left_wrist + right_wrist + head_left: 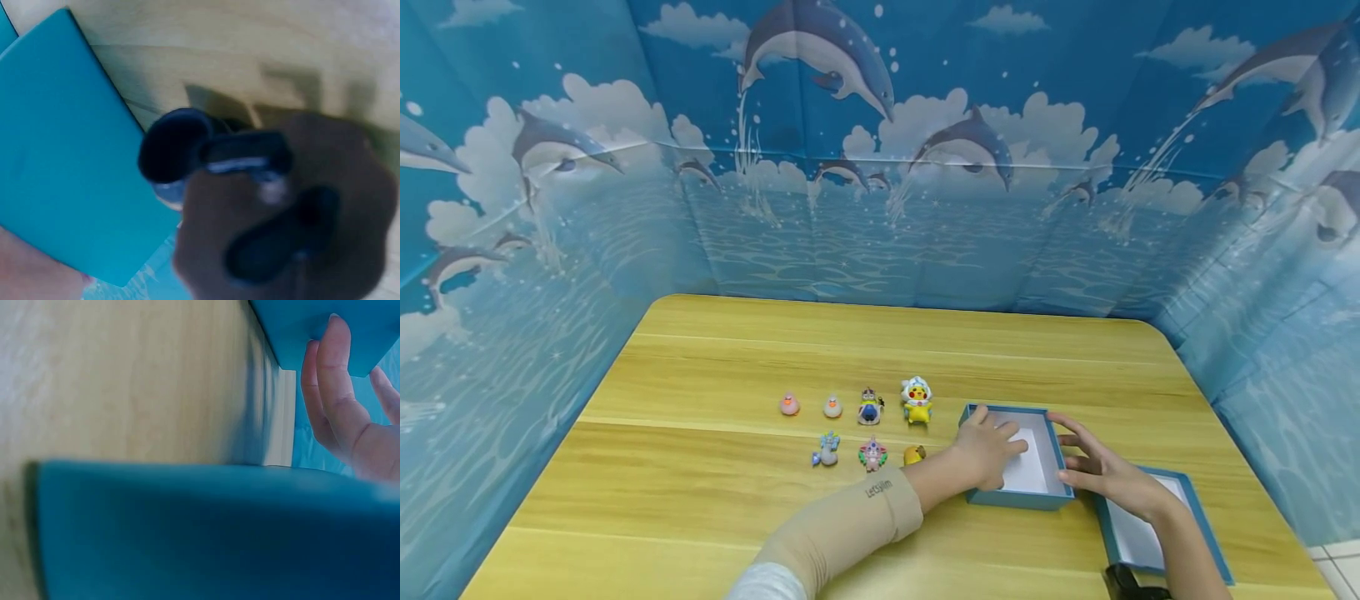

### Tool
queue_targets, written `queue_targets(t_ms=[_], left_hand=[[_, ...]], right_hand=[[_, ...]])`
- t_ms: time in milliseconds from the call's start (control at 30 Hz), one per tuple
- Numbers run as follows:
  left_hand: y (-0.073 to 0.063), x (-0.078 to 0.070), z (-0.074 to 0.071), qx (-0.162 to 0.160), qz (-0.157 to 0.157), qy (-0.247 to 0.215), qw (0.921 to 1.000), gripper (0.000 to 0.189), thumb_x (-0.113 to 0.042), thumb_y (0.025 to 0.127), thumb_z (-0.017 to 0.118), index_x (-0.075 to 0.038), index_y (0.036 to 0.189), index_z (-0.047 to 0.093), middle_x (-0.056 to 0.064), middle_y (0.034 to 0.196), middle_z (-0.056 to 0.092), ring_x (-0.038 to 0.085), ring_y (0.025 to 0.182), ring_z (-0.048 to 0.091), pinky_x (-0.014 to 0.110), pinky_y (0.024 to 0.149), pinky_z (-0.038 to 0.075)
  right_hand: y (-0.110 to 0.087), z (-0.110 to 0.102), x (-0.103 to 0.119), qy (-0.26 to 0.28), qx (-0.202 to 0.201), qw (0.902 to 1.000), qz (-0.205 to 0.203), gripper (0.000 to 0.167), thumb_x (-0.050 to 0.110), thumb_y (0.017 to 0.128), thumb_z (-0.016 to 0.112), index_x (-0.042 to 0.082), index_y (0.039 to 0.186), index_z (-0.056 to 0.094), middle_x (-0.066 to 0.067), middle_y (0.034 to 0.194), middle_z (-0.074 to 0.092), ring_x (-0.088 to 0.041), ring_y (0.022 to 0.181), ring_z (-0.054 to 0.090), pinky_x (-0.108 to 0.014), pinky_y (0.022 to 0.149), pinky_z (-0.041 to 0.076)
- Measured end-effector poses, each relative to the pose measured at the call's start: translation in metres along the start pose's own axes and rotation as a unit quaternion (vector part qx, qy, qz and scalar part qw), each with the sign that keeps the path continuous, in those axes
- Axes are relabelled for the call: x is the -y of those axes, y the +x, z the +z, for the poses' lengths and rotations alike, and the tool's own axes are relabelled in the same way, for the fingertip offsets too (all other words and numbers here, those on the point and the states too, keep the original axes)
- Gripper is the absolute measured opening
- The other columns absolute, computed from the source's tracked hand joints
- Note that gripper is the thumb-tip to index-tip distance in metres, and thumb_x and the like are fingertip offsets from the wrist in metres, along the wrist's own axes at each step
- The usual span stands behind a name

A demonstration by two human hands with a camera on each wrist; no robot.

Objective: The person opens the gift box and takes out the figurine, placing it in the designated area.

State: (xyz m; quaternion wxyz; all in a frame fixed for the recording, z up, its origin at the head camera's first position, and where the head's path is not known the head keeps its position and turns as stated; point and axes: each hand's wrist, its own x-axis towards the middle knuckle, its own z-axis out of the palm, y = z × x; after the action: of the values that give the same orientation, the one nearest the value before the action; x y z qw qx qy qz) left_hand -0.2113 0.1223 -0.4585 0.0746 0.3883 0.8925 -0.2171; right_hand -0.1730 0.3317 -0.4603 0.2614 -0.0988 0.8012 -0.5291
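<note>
A blue open-topped box (1021,500) with a white inside stands on the table. Over its left rim lies my left hand (988,454), its spread fingers reaching across the opening; its thumb is not clear. At the right side my right hand (1112,475) touches the outer wall with fairly straight fingers (337,369). Next to the left forearm sits a small yellow toy (914,454), partly covered. A blurred brown shape (212,237) with dark parts is close up in the left wrist view; I cannot tell what it is.
A blue-edged lid (1206,525) lies at the right, under the right forearm. Left of the box are a Pikachu figure (917,400), a Minion figure (869,407), a white duck (832,407), a pink duck (789,405), a pink figure (872,455) and a grey-blue figure (827,450).
</note>
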Motion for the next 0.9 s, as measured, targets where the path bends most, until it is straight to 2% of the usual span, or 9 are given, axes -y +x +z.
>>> queue_targets(t_ms=[167, 500, 733, 900], left_hand=[[0.0002, -0.0001, -0.0006, 0.012, 0.015, 0.005, 0.9998, 0.056, -0.060, 0.085, 0.047, -0.049, 0.134, 0.022, -0.023, 0.141, 0.019, 0.007, 0.123, 0.036, 0.032, 0.106, 0.011], [0.0012, -0.0005, -0.0008, 0.005, 0.033, -0.002, 0.9994, 0.057, -0.059, 0.084, 0.049, -0.048, 0.134, 0.024, -0.019, 0.145, 0.017, 0.009, 0.122, 0.038, 0.030, 0.102, 0.015], [0.0004, 0.0011, 0.0002, -0.019, 0.051, -0.024, 0.9982, 0.057, -0.055, 0.085, 0.052, -0.047, 0.135, 0.027, -0.017, 0.146, 0.016, 0.011, 0.122, 0.037, 0.031, 0.104, 0.015], [0.0002, 0.0018, 0.0012, -0.034, 0.051, -0.033, 0.9976, 0.057, -0.053, 0.085, 0.053, -0.046, 0.135, 0.028, -0.016, 0.147, 0.017, 0.010, 0.127, 0.030, 0.032, 0.106, 0.015]], right_hand=[[-0.0001, 0.0001, 0.0004, -0.002, 0.000, 1.0000, 0.004, 0.074, 0.014, 0.093, 0.052, 0.021, 0.147, 0.002, -0.026, 0.144, 0.005, -0.052, 0.126, 0.018, -0.046, 0.090, 0.040], [0.0000, -0.0006, -0.0001, -0.004, 0.002, 1.0000, 0.006, 0.073, 0.014, 0.093, 0.051, 0.021, 0.147, 0.002, -0.028, 0.144, 0.005, -0.053, 0.126, 0.019, -0.047, 0.090, 0.040], [0.0000, -0.0006, -0.0001, 0.000, 0.006, 1.0000, 0.002, 0.074, 0.014, 0.093, 0.051, 0.021, 0.147, 0.001, -0.028, 0.144, 0.004, -0.053, 0.125, 0.019, -0.046, 0.089, 0.041], [0.0003, -0.0011, -0.0001, 0.002, 0.008, 1.0000, 0.002, 0.074, 0.014, 0.093, 0.051, 0.021, 0.147, 0.001, -0.027, 0.144, 0.004, -0.053, 0.126, 0.018, -0.046, 0.090, 0.040]])
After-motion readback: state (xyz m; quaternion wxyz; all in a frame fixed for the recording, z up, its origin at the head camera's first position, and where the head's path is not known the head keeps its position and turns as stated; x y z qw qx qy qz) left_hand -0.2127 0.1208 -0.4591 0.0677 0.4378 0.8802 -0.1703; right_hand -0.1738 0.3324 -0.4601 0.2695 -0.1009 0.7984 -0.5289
